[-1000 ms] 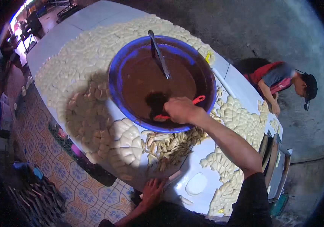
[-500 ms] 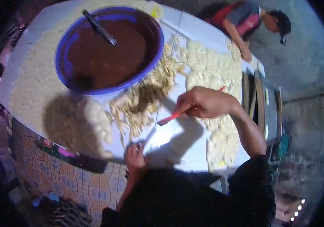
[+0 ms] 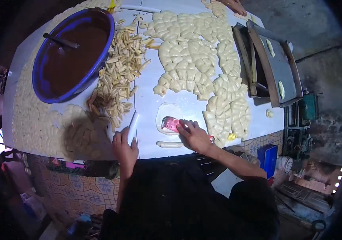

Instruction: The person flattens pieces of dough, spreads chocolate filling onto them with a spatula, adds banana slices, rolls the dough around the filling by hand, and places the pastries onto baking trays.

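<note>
My right hand (image 3: 196,137) grips a red spatula (image 3: 172,124) whose blade lies on a thin, flattened piece of dough (image 3: 164,109). Something dark brown shows at the blade's tip. My left hand (image 3: 124,149) is closed around a smooth white rod (image 3: 133,127), like a small rolling pin, which points away from me over the white table. Just in front of the flat dough is a rolled dough stick (image 3: 170,144). Beyond my left hand spreads a heap of pale yellow-brown strips (image 3: 119,72).
A blue basin (image 3: 108,52) of brown paste holds a dark-handled utensil (image 3: 61,40). Many dough pieces (image 3: 191,56) cover the right side, more (image 3: 31,120) the left. Trays (image 3: 277,72) with dough sticks overhang the right edge. A co-worker's hand (image 3: 235,6) is at the far edge.
The view has shifted. My right hand has brought the spatula down from above the table onto the flattened dough. My left hand still holds the white rod. The co-worker is mostly out of view.
</note>
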